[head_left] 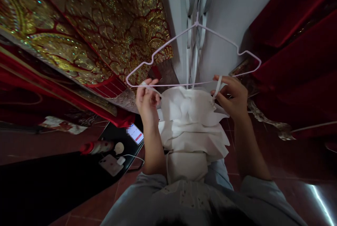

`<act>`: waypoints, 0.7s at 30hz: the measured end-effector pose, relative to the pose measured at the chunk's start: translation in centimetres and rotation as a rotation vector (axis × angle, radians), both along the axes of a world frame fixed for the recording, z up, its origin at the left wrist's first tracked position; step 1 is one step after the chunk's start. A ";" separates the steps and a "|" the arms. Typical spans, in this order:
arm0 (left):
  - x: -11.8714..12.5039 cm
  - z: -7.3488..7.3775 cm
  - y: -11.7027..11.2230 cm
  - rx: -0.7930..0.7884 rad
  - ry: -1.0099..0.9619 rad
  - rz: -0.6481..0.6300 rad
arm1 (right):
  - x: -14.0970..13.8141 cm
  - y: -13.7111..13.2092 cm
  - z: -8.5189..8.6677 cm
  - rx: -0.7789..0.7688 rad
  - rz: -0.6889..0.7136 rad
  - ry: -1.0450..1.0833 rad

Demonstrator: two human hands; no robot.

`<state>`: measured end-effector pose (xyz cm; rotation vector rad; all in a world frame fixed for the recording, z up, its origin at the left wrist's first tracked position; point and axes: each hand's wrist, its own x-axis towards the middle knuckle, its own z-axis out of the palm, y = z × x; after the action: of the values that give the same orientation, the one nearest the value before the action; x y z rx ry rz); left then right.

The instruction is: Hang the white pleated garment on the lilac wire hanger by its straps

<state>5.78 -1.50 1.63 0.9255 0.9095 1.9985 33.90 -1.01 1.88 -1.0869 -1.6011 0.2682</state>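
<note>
A white ruffled garment [189,127] with thin straps hangs between my hands, its tiers falling toward my lap. My left hand [147,101] is closed around one strap, close to the lower left corner of a pale pink hanger [171,40]. On the other side, my right hand [233,94] pinches the second strap [218,86], which stands up in a loop near the hanger's lower bar. The garment's top edge lies just under that bar. From a metal rack the hanger hangs by its hook, and neither strap is visibly over its shoulders.
Gold-sequined red garments [126,19] hang at the left, dark red cloth [292,64] at the right. Behind the hanger stands a scrolled metal frame [193,61]. A black table [65,180] at the left bears a lit phone [135,134], another phone [111,165] and a red-capped bottle [97,147].
</note>
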 end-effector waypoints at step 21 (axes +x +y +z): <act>-4.7 4.4 3.8 0.190 0.367 0.040 | -0.8 -0.9 -3.1 0.040 0.063 0.096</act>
<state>1.06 2.31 6.03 1.4254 0.9487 2.0089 33.15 -1.88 -1.17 -0.9801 -1.5503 0.3242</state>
